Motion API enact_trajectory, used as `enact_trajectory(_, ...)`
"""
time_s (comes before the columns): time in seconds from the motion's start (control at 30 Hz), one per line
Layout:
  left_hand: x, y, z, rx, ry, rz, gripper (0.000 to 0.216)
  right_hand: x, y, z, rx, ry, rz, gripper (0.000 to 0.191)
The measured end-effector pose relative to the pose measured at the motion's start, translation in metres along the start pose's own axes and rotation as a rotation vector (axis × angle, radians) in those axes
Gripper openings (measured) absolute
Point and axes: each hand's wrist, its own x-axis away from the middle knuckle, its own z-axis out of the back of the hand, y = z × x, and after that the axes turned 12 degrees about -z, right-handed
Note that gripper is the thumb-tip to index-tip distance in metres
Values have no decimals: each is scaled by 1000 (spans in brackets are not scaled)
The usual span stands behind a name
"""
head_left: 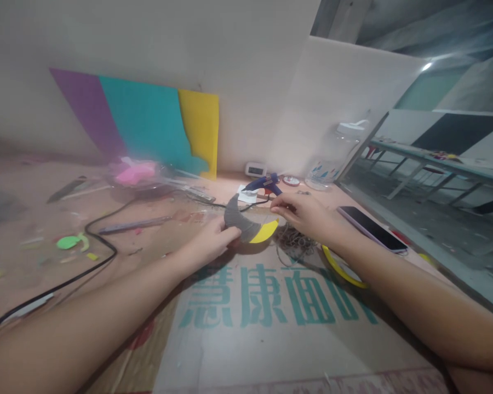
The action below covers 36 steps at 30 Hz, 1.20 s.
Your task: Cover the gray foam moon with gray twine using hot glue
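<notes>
My left hand (219, 236) pinches the left side of a crescent-shaped piece (246, 225), mostly wrapped in grey cord, with a bare yellow end at the right. Just above that yellow end, my right hand (298, 212) has its fingers pressed together; whatever they hold is too small to make out. A tangle of grey cord (298, 243) lies below my right hand. Behind the crescent, a blue glue gun (263, 183) rests with its nozzle over a small white paper (247, 194).
Coloured sheets (148, 120) lean on the back wall. A clear bottle (332, 156) and a phone (372, 229) are at the right, near a yellow ring (340, 271). A black cable (102, 241) and a pen (135, 224) lie left. Printed sheeting (271, 350) covers the front.
</notes>
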Motion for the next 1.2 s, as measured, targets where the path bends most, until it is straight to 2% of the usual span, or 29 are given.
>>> enact_trajectory(0.2, 2, 5, 0, 78, -67, 23, 14, 0, -3, 0, -70, -1, 29, 18)
enact_trajectory(0.37, 4, 7, 3, 115, -101, 31, 19, -1, -2, -4, -191, -78, -21, 17)
enact_trajectory(0.47, 5, 6, 5, 162, -80, 71, 21, -2, 5, -16, -263, -144, -31, 17)
enact_trajectory(0.53, 6, 6, 5, 194, -47, 88, 18, -3, 11, -26, -264, -172, 25, 15)
enact_trajectory(0.6, 5, 4, 5, 222, 0, 94, 15, -3, 16, -33, -234, -163, 107, 16)
enact_trajectory(0.67, 3, 0, 4, 266, 50, 88, 13, -4, 17, -31, -214, -99, 138, 25)
enact_trajectory(0.73, 1, -4, 4, 346, 81, 87, 14, -3, 13, -21, -246, 13, 77, 30)
enact_trajectory(0.83, -1, -10, 4, 396, 104, 76, 15, -2, 0, -4, -416, 133, -94, 24)
enact_trajectory(0.9, -1, -12, 4, 394, 111, 52, 16, 0, -9, -1, -567, 86, -187, 32)
enact_trajectory(1.0, 0, -11, 3, 382, 116, 33, 16, 6, -18, -11, -727, -53, -304, 42)
enact_trajectory(1.2, 1, -4, 3, 302, 122, 51, 17, 15, -22, -39, -924, -163, -391, 39)
